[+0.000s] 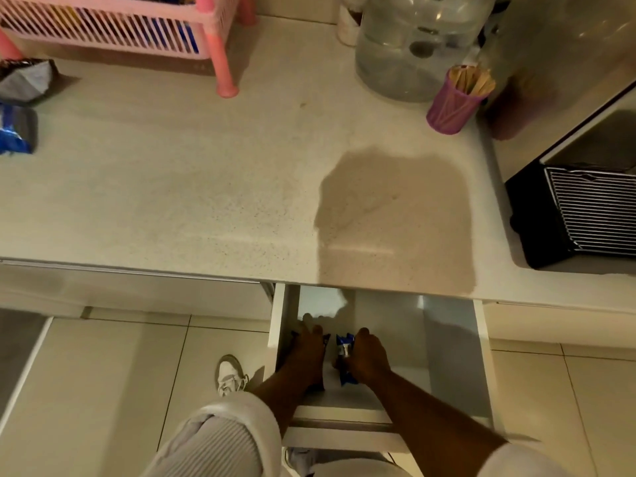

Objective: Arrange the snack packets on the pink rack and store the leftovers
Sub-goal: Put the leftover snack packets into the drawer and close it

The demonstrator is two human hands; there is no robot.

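An open white drawer [447, 356] sticks out below the counter edge. Both my hands are inside it at its left end. My left hand [308, 352] lies over a dark blue snack packet [327, 339] that it mostly hides. My right hand [366, 356] grips a blue and white snack packet [344, 349]. The pink rack [113, 29] stands at the counter's far left with several packets seen through its slats. Two more packets, a grey one [25, 79] and a blue one [15, 132], lie on the counter at the left edge.
A large clear water bottle [416, 43] and a purple cup of wooden sticks [454, 101] stand at the back right. A black appliance with a metal grille [585, 215] is at the far right. The floor is tiled [120, 373]; my shoe [229, 375] is beside the drawer.
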